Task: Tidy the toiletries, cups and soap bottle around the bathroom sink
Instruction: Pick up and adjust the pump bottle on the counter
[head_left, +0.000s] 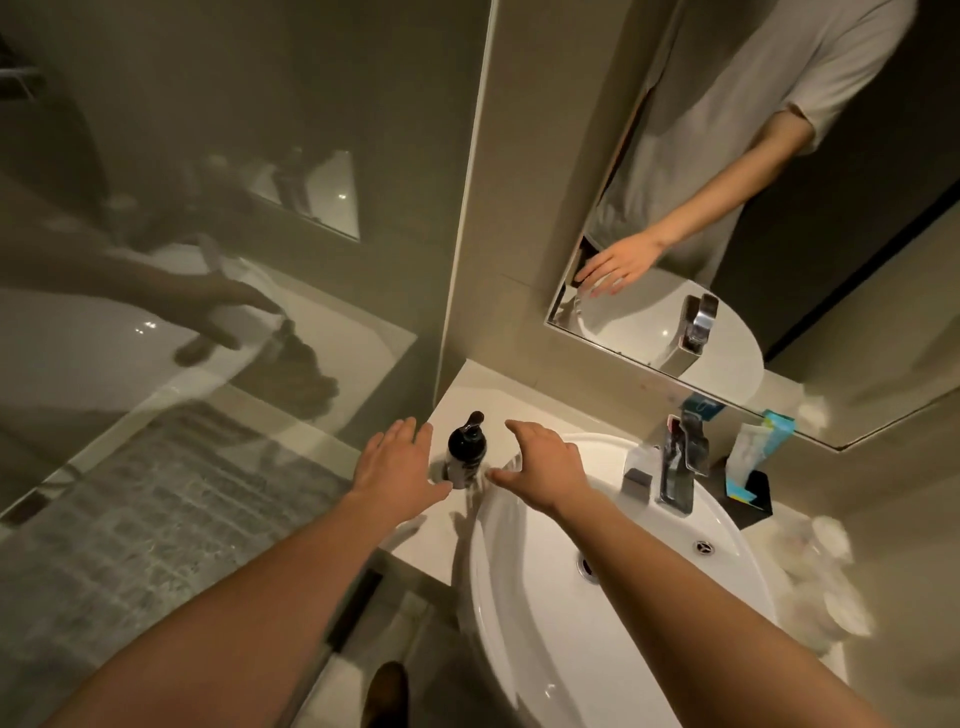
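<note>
Both hands open beside the soap bottle

The dark soap bottle (466, 451) stands upright on the ledge left of the sink (727, 525), between the left hand (393, 464) and right hand (540, 463), both spread and empty; probably rigid, smooth and top-heavy, best gripped around the body.

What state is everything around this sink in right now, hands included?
Soap bottle: upright on the counter, not held.
Left hand: open, beside the bottle.
Right hand: open, beside the bottle.
Faucet: no water running.
Sink: no standing water.
Toothpaste box: leaning against the mirror.

Soap bottle (466, 451) upright between spread left hand (395, 462), right hand (540, 467)
</note>
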